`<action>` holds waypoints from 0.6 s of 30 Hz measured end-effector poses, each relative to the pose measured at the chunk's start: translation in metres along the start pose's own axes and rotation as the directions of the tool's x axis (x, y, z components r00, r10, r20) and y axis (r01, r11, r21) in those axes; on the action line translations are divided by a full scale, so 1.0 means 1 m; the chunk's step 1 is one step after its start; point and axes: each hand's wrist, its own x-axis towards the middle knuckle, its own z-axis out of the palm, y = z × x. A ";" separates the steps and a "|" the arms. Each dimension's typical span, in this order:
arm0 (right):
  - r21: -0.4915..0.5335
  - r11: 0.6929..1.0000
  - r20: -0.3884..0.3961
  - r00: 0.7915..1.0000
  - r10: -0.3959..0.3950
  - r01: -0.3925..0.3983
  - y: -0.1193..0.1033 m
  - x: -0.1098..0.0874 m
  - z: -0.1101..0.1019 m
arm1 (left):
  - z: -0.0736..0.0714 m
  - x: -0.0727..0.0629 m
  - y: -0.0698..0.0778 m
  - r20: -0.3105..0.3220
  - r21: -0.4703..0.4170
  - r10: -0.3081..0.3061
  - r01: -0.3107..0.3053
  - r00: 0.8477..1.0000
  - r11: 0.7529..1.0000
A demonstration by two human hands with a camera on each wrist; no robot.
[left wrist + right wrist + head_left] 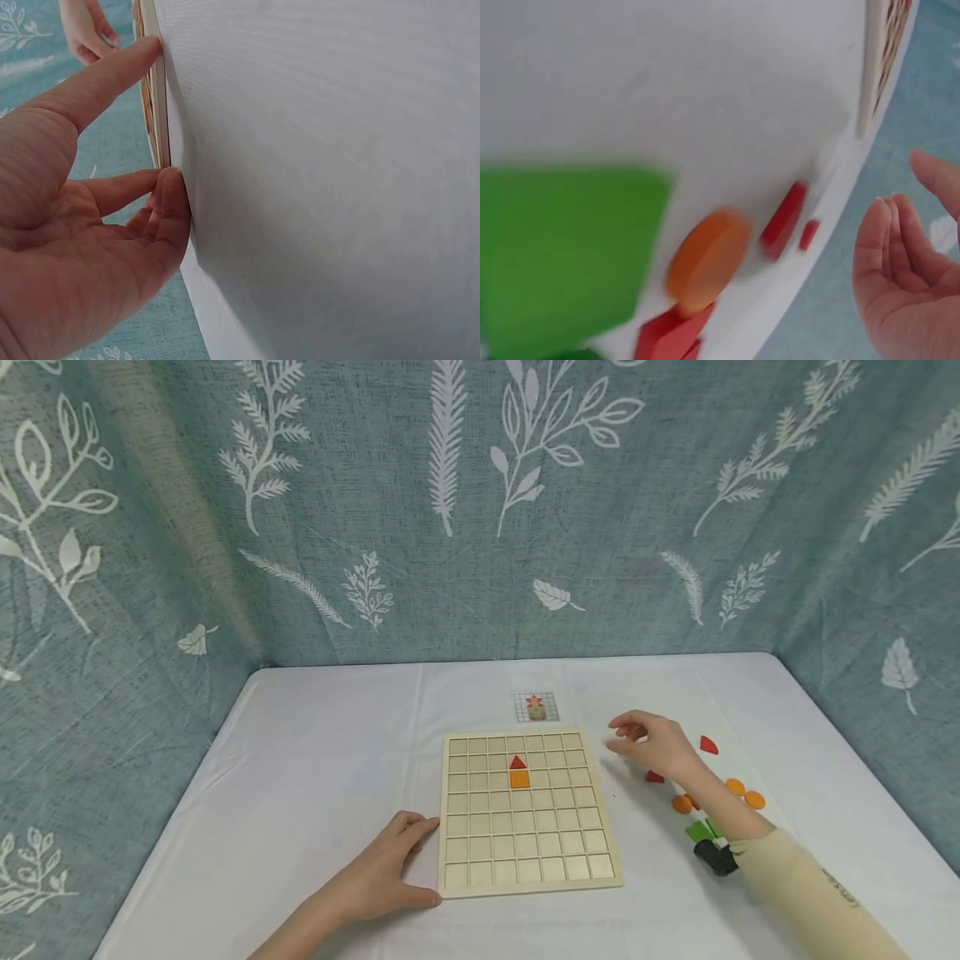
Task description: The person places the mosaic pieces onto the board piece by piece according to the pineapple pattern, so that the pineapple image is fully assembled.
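Observation:
A square wooden grid board (531,888) lies on the white table. In one of its columns sit a red triangle (517,763) and, just below it, an orange square (520,779). My left hand (382,877) touches the board's left edge, thumb at the near corner and fingers farther up; the left wrist view shows the hand (97,202) against the board's side (159,112). Over the table right of the board hovers my right hand (656,745), its fingers bent loosely. In the right wrist view nothing shows between the thumb and fingers of this hand (907,292).
A small pattern card (536,707) lies behind the board. Loose pieces are scattered at the right: red quarter-rounds (708,745), orange discs (754,800), green pieces (702,831) and a black object (716,858) by the right sleeve. A patterned curtain (480,568) stands behind the table.

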 end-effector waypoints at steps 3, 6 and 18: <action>0.001 0.999 -0.011 0.999 0.036 -0.036 0.009 -0.001 -0.007 | -0.001 0.000 0.001 0.000 0.003 0.000 0.000 1.000 1.000; 0.003 0.996 -0.009 0.996 0.087 -0.087 0.017 -0.001 -0.012 | -0.001 0.000 0.001 -0.001 0.006 0.004 -0.004 1.000 1.000; -0.029 0.982 0.021 0.982 0.186 -0.185 0.034 0.007 -0.016 | -0.003 -0.001 0.003 0.002 -0.006 0.001 -0.001 1.000 1.000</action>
